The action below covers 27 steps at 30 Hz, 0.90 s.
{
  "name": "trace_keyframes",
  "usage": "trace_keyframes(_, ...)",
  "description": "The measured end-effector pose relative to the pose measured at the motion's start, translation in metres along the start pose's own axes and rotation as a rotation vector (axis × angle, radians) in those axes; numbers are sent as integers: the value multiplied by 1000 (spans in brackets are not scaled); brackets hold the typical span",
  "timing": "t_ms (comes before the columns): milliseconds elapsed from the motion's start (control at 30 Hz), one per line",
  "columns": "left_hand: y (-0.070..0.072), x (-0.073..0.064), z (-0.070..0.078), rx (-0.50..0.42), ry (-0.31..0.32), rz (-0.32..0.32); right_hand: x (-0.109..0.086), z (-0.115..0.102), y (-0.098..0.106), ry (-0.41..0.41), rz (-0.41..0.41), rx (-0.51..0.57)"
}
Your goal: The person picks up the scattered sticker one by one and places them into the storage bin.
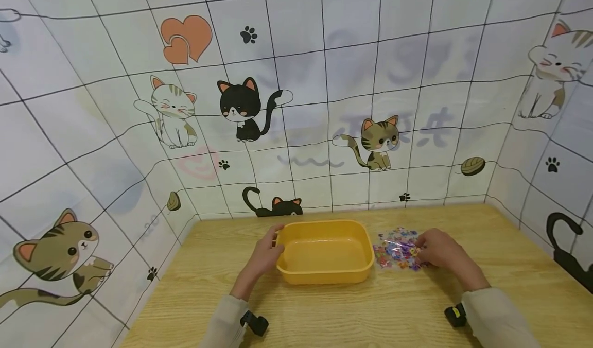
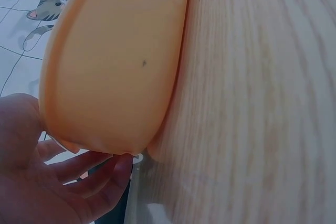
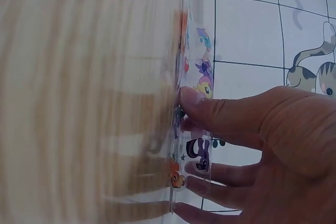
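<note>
Tub, yellow with rounded corners

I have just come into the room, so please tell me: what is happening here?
A person's left hand holds the left end of a yellow tub, which stands on a wooden table. The right hand pinches the right edge of a clear plastic sheet with small colourful figures on it. The sheet is outside the tub, to its right.
</note>
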<state>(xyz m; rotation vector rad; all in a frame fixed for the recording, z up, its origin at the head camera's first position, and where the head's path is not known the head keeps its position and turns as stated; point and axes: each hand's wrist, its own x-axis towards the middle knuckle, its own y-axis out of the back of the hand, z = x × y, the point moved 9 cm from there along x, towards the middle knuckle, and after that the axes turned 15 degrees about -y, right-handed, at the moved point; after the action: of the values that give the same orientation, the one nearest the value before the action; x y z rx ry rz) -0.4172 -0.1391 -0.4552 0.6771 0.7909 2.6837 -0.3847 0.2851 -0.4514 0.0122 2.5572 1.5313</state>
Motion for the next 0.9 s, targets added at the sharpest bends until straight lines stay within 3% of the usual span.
trace_keyframes(400, 1, 0, -1, 2, -7, 2, 0, 4, 0, -53, 26, -25)
trace_keyframes(667, 0, 0, -3, 5, 3, 1, -5, 9, 7, -86, 98, 43)
trace_keyframes(900, 0, 1, -3, -16, -6, 4, -3, 12, 6, -84, 59, 85)
